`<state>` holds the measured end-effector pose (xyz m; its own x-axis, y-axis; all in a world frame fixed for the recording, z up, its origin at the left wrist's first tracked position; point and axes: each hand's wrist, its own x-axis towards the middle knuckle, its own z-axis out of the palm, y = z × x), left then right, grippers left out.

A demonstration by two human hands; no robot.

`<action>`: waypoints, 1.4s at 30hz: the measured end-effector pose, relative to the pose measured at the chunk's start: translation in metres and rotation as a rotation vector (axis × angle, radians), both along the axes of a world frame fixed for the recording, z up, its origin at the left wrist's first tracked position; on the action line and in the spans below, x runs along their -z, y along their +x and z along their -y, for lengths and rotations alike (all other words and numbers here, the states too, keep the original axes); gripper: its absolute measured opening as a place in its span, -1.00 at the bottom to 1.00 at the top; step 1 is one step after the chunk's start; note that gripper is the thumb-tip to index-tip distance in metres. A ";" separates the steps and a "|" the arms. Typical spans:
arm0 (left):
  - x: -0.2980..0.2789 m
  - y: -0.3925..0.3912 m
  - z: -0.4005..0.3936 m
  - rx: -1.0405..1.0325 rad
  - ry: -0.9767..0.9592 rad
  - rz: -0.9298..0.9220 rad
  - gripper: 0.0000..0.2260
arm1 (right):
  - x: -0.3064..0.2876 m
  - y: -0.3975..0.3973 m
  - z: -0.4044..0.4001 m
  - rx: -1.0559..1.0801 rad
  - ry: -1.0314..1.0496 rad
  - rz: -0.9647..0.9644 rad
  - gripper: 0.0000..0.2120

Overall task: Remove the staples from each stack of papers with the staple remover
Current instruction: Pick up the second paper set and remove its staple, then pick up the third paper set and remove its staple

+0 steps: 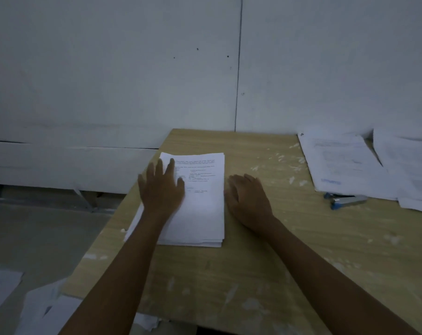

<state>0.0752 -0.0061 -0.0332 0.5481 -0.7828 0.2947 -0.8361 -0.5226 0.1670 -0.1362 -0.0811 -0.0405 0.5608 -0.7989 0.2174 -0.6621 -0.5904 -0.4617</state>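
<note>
A white stack of printed papers [202, 201] lies near the left edge of the wooden table [289, 250]. My left hand [160, 184] lies flat on the stack's left half, fingers straight and spread. My right hand [247, 198] rests on the table against the stack's right edge, fingers relaxed, holding nothing. A blue and silver stapler-like tool [345, 200], which may be the staple remover, lies on the table to the right, apart from both hands.
More paper stacks [343, 163] [408, 170] lie at the table's far right by the wall. White specks and scraps dot the tabletop. Loose papers [2, 284] lie on the floor at the lower left. The room is dim.
</note>
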 end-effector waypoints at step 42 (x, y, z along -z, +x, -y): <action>-0.008 -0.272 0.231 0.240 -0.135 -0.774 -0.68 | 0.018 -0.261 0.105 0.503 -0.157 0.240 -0.64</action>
<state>-0.1966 -0.2376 -0.0256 0.4570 -0.8895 0.0023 -0.5448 -0.2779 0.7912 -0.3976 -0.1860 -0.0587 0.0406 -0.9024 0.4290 -0.7666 -0.3035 -0.5659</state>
